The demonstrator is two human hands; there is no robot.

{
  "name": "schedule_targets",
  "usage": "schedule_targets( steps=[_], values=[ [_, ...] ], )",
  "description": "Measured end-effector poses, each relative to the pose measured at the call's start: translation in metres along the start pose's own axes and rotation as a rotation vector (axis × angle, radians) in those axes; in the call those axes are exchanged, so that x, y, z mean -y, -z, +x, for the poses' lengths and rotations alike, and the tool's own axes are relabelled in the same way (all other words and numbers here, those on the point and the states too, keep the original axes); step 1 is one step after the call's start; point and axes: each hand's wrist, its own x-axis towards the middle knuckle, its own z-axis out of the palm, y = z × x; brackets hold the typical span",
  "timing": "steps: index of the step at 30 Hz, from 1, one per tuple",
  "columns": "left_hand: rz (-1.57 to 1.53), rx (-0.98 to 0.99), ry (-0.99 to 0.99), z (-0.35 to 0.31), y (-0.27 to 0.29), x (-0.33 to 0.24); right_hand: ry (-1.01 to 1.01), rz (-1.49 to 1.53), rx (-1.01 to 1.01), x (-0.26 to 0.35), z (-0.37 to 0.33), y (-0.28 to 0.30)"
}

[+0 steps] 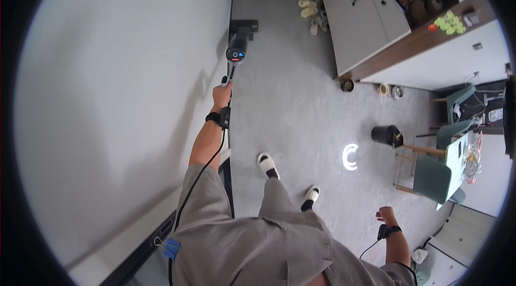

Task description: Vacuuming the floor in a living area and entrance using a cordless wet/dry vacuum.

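Note:
My left hand point(221, 95) is stretched forward along the white wall, its fingers wrapped round the handle of a cordless stick vacuum cleaner point(236, 52). The vacuum's dark body has a small lit display on its end. Its floor head point(245, 25) rests on the grey floor close to the base of the wall. Out to my right side, my right hand point(385, 214) hangs free over the floor with loosely bent fingers and holds nothing. Each wrist wears a black band with a small cabled device.
The white wall point(123, 82) runs along my left. Ahead on the right are slippers point(308, 8) beside a white cabinet point(355, 23). A black bin point(386, 135), green chairs point(431, 178) and a cluttered table point(459, 165) stand to the right. Bowls point(383, 89) line the cabinet wall.

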Motion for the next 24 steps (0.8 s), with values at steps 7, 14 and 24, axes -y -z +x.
schedule_targets(
  steps=[7, 14, 24],
  values=[
    [0.090, -0.045, 0.136, -0.212, 0.071, 0.093, -0.065, 0.005, 0.275, -0.129, 0.056, 0.034],
    [0.082, -0.092, 0.286, -0.473, 0.142, 0.166, 0.318, -0.041, 0.485, -0.088, 0.095, -0.027],
    [0.147, -0.116, 0.409, -0.693, 0.198, 0.249, 0.370, -0.090, 0.492, -0.085, 0.106, -0.006]
  ],
)
